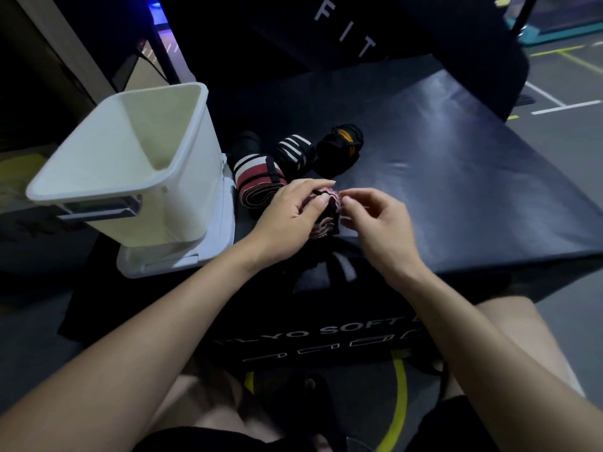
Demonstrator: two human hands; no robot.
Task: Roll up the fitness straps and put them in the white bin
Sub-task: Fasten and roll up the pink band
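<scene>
The black plyo box (456, 177) carries everything. The white bin (182, 177) at its left edge looks empty, so nothing is binned yet. Three straps wait behind: red-striped (257, 177), white-striped (293, 151), orange-marked (341, 146), seemingly rolled. My left hand (287, 216) grips the pink strap roll (323, 216); my right hand (372, 216) pinches its loose end.

Cloth straps, plastic bin, sheened vinyl worktop

The white bin (182, 177) looks like smooth, matt plastic. The worktop (456, 164) is dark padded vinyl with a soft sheen. The pink strap (323, 220) and the striped rolls (257, 177) are woven, ribbed cloth, matt; the black roll (339, 151) likewise.
</scene>
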